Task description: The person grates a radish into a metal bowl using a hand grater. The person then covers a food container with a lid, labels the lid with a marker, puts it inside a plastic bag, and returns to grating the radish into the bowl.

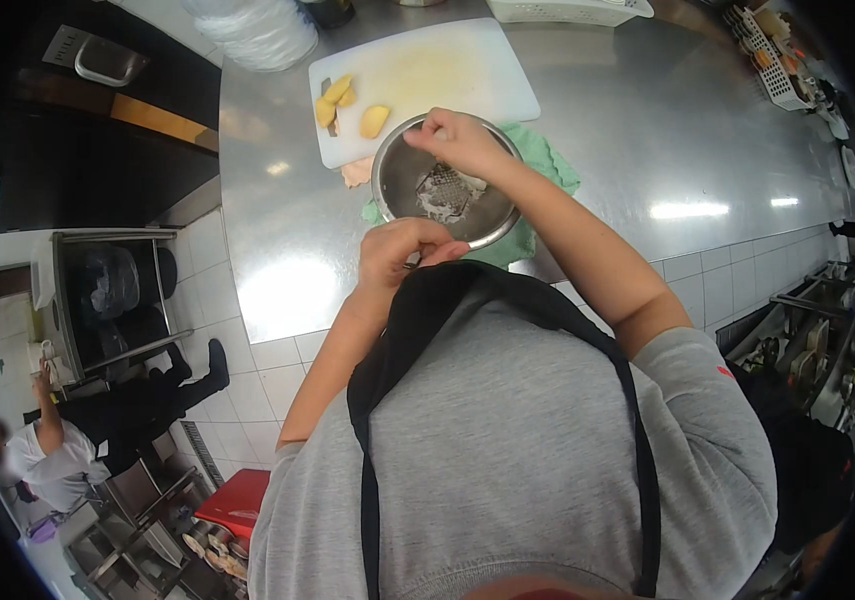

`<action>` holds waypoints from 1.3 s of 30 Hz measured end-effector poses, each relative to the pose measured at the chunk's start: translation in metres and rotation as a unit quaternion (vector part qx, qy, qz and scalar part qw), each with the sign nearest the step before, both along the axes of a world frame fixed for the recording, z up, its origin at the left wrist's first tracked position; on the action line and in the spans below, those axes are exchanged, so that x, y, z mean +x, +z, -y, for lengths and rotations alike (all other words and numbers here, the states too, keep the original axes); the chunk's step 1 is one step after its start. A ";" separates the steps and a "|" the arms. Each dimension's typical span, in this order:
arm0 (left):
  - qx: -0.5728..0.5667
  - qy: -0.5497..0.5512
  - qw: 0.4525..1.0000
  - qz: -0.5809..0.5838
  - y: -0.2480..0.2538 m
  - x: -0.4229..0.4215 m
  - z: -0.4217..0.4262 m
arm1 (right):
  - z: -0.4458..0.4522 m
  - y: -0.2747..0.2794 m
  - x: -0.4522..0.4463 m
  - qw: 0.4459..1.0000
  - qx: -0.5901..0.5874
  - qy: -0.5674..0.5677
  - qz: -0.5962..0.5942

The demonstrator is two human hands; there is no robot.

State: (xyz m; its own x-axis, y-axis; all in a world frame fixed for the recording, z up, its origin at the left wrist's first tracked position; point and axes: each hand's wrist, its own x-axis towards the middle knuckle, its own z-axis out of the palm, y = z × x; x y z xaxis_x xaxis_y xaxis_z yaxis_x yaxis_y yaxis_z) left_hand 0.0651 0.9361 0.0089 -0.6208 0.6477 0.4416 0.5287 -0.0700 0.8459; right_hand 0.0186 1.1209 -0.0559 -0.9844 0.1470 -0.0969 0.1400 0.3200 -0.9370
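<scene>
A round metal bowl [382, 185] stands near the front edge of the steel counter. Inside it, a dark perforated surface that looks like a grater [445, 182] is partly covered with pale shreds [440, 205]. At the near rim, my left hand [403, 250] is closed with thumb and fingers pinched on the bowl's edge; a bit of metal shows beneath it. My right hand [460, 145] is over the bowl's far side, fingers curled together; what they hold is mostly hidden. Behind the bowl, several peeled yellow pieces [375, 122], perhaps potato, lie on a white cutting board [448, 70].
Green cloth [545, 160] lies under the bowl. A plastic-wrapped stack [258, 35] and a white basket [573, 10] stand at the back of the counter [638, 120]. Another person [58, 450] is at far left. A red box [238, 500] is behind on the left.
</scene>
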 end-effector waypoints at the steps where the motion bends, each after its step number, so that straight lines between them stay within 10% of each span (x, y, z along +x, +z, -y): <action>1: -0.001 0.002 1.000 0.000 -0.001 -0.002 0.002 | -0.004 -0.002 0.004 1.000 -0.001 0.002 0.000; 4: -0.061 -0.069 0.996 -0.020 -0.001 -0.008 0.006 | -0.024 -0.002 0.021 0.983 0.096 0.050 -0.148; 10: -0.168 -0.090 0.982 -0.003 0.012 -0.009 0.001 | -0.041 0.036 0.056 0.975 0.198 0.102 0.013; 16: -0.018 -0.059 0.972 0.227 0.010 -0.019 0.008 | -0.028 0.071 0.054 0.958 0.261 0.051 -0.111; 25: 0.048 -0.002 0.968 0.246 -0.009 -0.007 0.008 | 0.009 0.047 0.022 0.890 0.392 0.081 -0.216; 39: 0.005 0.081 0.963 0.255 -0.005 0.006 -0.003 | 0.028 0.058 0.037 0.902 0.295 0.061 -0.311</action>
